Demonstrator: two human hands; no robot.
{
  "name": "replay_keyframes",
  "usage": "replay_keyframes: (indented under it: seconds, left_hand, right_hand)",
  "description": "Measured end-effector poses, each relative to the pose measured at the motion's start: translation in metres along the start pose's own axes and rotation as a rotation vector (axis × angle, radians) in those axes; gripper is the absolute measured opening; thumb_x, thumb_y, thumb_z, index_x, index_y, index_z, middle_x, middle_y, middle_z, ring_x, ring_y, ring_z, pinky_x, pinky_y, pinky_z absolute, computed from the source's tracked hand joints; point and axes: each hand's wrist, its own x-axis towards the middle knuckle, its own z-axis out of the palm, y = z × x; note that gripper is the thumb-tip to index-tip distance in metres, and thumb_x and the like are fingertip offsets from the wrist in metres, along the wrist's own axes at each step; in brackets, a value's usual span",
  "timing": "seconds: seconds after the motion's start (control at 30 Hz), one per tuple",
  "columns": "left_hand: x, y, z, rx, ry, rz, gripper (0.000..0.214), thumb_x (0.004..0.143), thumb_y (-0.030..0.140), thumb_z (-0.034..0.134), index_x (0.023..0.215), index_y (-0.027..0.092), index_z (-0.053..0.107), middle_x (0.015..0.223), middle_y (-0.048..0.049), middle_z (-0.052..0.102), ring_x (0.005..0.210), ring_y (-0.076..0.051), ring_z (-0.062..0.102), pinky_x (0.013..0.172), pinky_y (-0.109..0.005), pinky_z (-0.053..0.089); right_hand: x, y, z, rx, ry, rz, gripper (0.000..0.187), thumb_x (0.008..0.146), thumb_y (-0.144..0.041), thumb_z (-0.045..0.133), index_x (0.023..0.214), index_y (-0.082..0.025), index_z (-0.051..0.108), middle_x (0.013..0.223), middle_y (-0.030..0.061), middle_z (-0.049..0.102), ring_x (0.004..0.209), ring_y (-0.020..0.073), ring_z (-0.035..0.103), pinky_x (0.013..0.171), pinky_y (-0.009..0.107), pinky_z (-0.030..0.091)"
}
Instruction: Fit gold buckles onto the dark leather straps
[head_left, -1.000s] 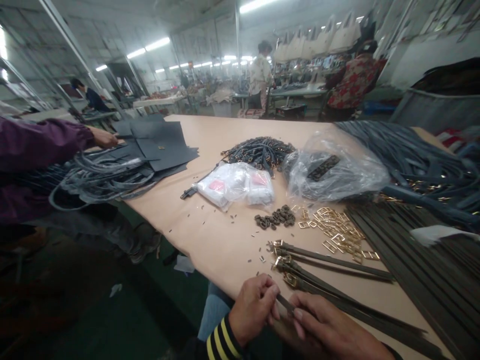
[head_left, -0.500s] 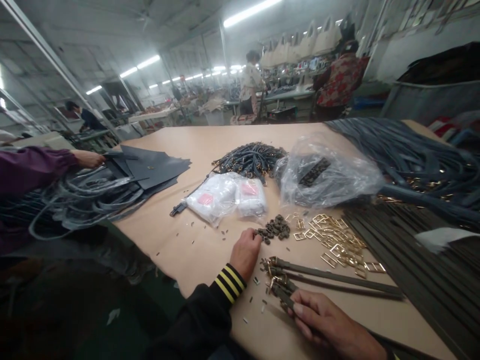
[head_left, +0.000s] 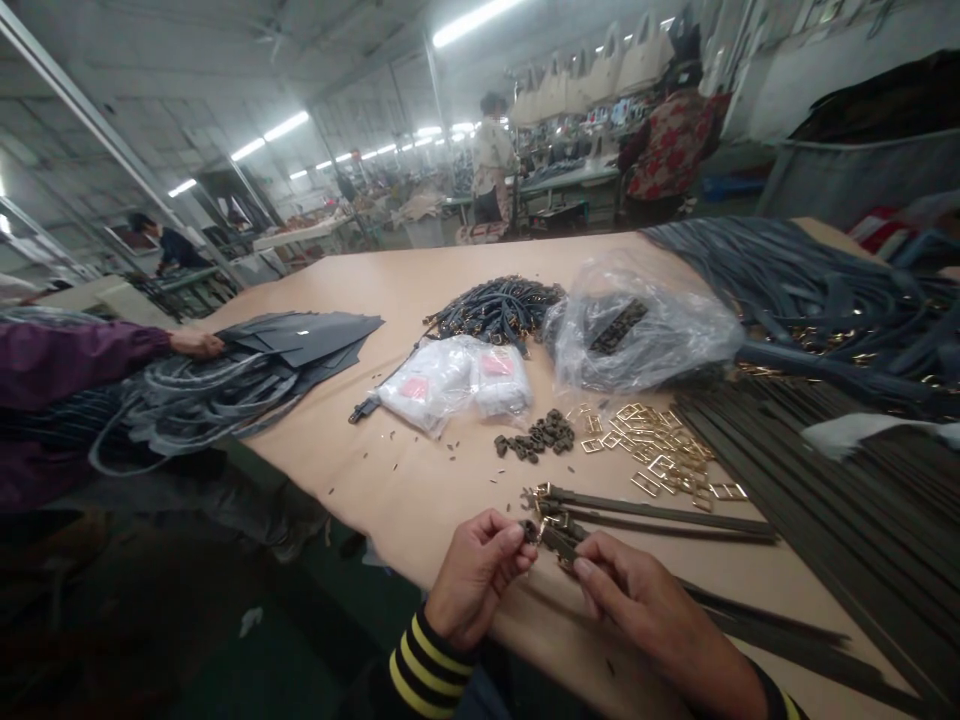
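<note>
Between the fingertips of my left hand (head_left: 478,572) is a small dark strap loop (head_left: 529,530), partly covered by the fingers. My right hand (head_left: 639,600) pinches an olive strap (head_left: 559,543) near its end, where a gold buckle shows. The loop is close to the buckle end; I cannot tell whether they touch. Just beyond lie other olive straps with buckles (head_left: 667,508). Farther up the table is a pile of small dark loops (head_left: 551,432), beside a spread of loose gold buckles (head_left: 660,455).
Plastic-wrapped white packs (head_left: 427,385), a clear bag (head_left: 645,335) and a heap of blue straps with buckles (head_left: 499,308) stand behind. Long olive strips (head_left: 810,480) cover the right side. At left, a co-worker's hand (head_left: 196,344) touches dark flat sheets (head_left: 322,335).
My left hand has come back from the loop pile towards my right hand, now with a loop in its fingers. The co-worker's hand has moved slightly over the sheets.
</note>
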Motion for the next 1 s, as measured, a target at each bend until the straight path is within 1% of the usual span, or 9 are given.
replay_keyframes:
  seconds: [0.13, 0.27, 0.43, 0.53, 0.63, 0.73, 0.83, 0.93, 1.0]
  left_hand:
    - [-0.011, -0.009, 0.001, 0.081, -0.013, 0.062, 0.03, 0.061, 0.03, 0.07, 0.068, 0.009, 0.048, 0.056, -0.0001, 0.058, 0.051, -0.003, 0.051, 0.052, -0.012, 0.04]
    - [-0.017, -0.019, 0.006, 0.283, -0.105, 0.134, 0.032, 0.062, 0.033, 0.068, 0.066, 0.009, 0.047, 0.054, -0.0021, 0.058, 0.048, -0.006, 0.052, 0.05, -0.016, 0.041]
    - [-0.02, -0.034, 0.011, 0.175, -0.108, 0.167, 0.041, 0.06, 0.035, 0.069, 0.079, 0.014, 0.04, 0.06, 0.0035, 0.054, 0.049, -0.008, 0.054, 0.047, -0.017, 0.041]
    - [-0.023, -0.035, 0.013, 0.194, -0.163, 0.186, 0.041, 0.062, 0.033, 0.067, 0.089, 0.013, 0.044, 0.068, 0.0012, 0.054, 0.056, -0.008, 0.055, 0.052, -0.018, 0.043]
    - [-0.019, -0.029, 0.012, 0.289, -0.164, 0.183, 0.033, 0.065, 0.033, 0.063, 0.081, 0.01, 0.047, 0.061, -0.0005, 0.054, 0.055, -0.008, 0.053, 0.056, -0.021, 0.043]
    - [-0.005, -0.015, 0.005, 0.425, -0.014, 0.246, 0.028, 0.067, 0.033, 0.058, 0.078, 0.011, 0.045, 0.058, -0.0003, 0.053, 0.053, -0.009, 0.051, 0.056, -0.023, 0.043]
    - [0.019, 0.001, -0.007, 0.757, 0.147, 0.389, 0.015, 0.072, 0.026, 0.047, 0.078, 0.013, 0.045, 0.061, -0.0007, 0.052, 0.058, -0.011, 0.052, 0.058, -0.025, 0.042]
    - [0.047, 0.015, -0.01, 1.056, 0.159, 0.468, 0.007, 0.072, 0.017, 0.041, 0.075, 0.013, 0.046, 0.063, -0.0014, 0.051, 0.06, -0.012, 0.05, 0.059, -0.025, 0.039]
    - [0.066, 0.023, -0.001, 1.137, 0.121, 0.486, 0.006, 0.069, 0.012, 0.042, 0.072, 0.012, 0.048, 0.065, -0.002, 0.05, 0.061, -0.012, 0.047, 0.06, -0.026, 0.037]
  right_hand:
    - [-0.01, -0.004, 0.007, -0.146, 0.003, -0.034, 0.029, 0.082, -0.038, 0.029, 0.067, -0.017, 0.043, 0.059, 0.0004, 0.047, 0.059, 0.014, 0.044, 0.06, 0.029, 0.032]
    - [-0.018, 0.003, 0.008, -0.29, -0.031, -0.129, 0.028, 0.085, -0.031, 0.024, 0.075, -0.017, 0.047, 0.073, 0.0045, 0.051, 0.069, 0.0165, 0.047, 0.066, 0.031, 0.032]
    - [-0.022, 0.01, 0.011, -0.154, -0.052, -0.14, 0.031, 0.087, -0.035, 0.025, 0.074, -0.016, 0.046, 0.066, 0.0016, 0.05, 0.063, 0.0133, 0.046, 0.062, 0.028, 0.033]
    - [-0.023, 0.009, 0.012, -0.107, -0.052, -0.111, 0.03, 0.085, -0.036, 0.028, 0.07, -0.016, 0.045, 0.064, 0.0018, 0.05, 0.062, 0.0135, 0.046, 0.061, 0.027, 0.033]
    - [-0.022, 0.007, 0.006, -0.102, -0.063, -0.097, 0.032, 0.084, -0.039, 0.027, 0.069, -0.016, 0.043, 0.063, 0.0016, 0.049, 0.061, 0.0137, 0.046, 0.061, 0.028, 0.033]
    - [-0.019, 0.011, -0.008, -0.119, -0.089, -0.055, 0.034, 0.083, -0.044, 0.028, 0.068, -0.017, 0.042, 0.061, 0.0009, 0.048, 0.06, 0.0139, 0.046, 0.061, 0.028, 0.033]
    - [-0.013, 0.022, -0.023, -0.065, -0.099, -0.044, 0.038, 0.082, -0.05, 0.029, 0.066, -0.017, 0.041, 0.061, 0.0009, 0.046, 0.059, 0.0132, 0.043, 0.058, 0.027, 0.033]
    - [-0.008, 0.031, -0.03, 0.058, -0.114, -0.027, 0.041, 0.08, -0.054, 0.031, 0.066, -0.016, 0.04, 0.058, -0.0006, 0.044, 0.053, 0.0108, 0.038, 0.054, 0.025, 0.03]
    - [-0.005, 0.036, -0.03, 0.149, -0.141, -0.038, 0.042, 0.079, -0.056, 0.033, 0.067, -0.016, 0.04, 0.056, -0.0013, 0.044, 0.052, 0.0096, 0.036, 0.054, 0.024, 0.029]
